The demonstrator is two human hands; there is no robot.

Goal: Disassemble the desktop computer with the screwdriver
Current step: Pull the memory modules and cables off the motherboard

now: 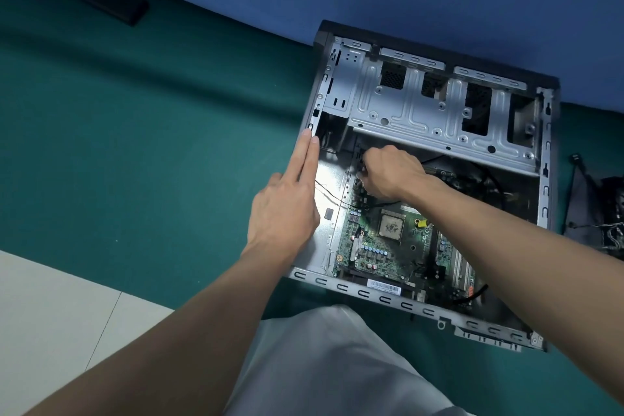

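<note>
Since the case (pixel 405 118), open on the mat (pixel 152 128), looks stiff and heavy, its rim suits bracing: the left hand (pixel 283 213) lies flat there, fingers straight. The right hand (pixel 391 172) curls by the fragile board (pixel 378 246), its hold unclear.

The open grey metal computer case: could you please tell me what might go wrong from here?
1. The right hand works with curled fingers just above the green motherboard; a slip could scrape its components or the exposed square processor.
2. Thin black cables run beside that hand and could snag.
3. The left hand rests on the grey metal computer case rim, which may be sharp.
</note>
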